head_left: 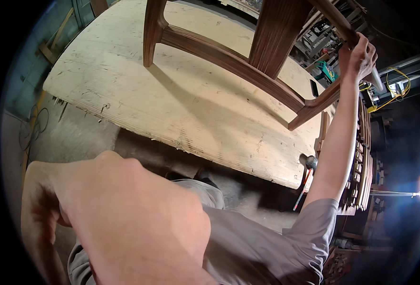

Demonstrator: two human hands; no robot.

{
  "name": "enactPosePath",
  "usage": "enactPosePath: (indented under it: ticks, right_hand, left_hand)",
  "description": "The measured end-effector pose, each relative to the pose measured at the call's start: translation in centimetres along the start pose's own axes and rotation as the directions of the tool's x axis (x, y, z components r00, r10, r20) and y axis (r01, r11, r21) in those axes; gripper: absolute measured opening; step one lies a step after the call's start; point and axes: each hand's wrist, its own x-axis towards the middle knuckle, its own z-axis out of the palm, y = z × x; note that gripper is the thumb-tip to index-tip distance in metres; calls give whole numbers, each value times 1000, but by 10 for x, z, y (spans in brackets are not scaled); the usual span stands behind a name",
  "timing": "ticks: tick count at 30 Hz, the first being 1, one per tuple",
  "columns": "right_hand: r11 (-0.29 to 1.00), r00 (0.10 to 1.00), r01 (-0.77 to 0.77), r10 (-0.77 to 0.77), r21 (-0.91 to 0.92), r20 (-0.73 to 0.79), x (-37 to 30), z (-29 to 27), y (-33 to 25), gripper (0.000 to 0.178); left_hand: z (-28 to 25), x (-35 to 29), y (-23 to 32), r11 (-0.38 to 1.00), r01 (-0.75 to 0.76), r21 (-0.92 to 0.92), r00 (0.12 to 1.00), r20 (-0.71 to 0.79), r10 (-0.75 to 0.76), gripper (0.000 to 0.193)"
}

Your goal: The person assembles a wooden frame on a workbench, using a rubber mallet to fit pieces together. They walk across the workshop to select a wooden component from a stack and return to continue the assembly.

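Note:
A brown wooden chair frame (276, 57) with a broad grooved slat stands tilted on a pale, worn wooden tabletop (172, 109). My right hand (358, 59) is stretched out to the far right, its fingers wrapped round the frame's upper rail. The rail's end sticks out beyond my grip. My left hand (134, 213) is raised very close to the view at the lower left, the back of it toward me. Its fingers are hidden, so whether it holds anything does not show.
A hammer (310, 162) with a red handle is by the table's near right corner. A black flat object (314, 88) and a teal tool (327, 71) are at the right edge. Wooden parts (360, 161) are stacked beyond my right arm. A yellow cable (402, 97) hangs at the right.

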Motion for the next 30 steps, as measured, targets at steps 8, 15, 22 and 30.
enactPosePath:
  ticks: [8, 15, 22, 30]
  right_hand:
    - [1000, 1000, 15, -15, -21, -1, 1, -3, 15, 39]
    - [997, 996, 79, -79, -13, -35, 5, 11, 8, 42]
    - [998, 998, 55, -55, 7, -22, 10, 6, -2, 44]
    - [992, 997, 55, -60, -114, -47, 0, 20, 15, 26]
  left_hand:
    - [-2, -3, 5, 1000, 8, -8, 1000, 15, -8, 32]
    - [11, -12, 7, 995, -50, 89, 997, -51, 55, 35]
    - [-1, -6, 17, 998, -53, 41, 998, 36, 52, 26]
    - [-89, -23, 15, 530, 438, 726, 602, -675, 427, 13]
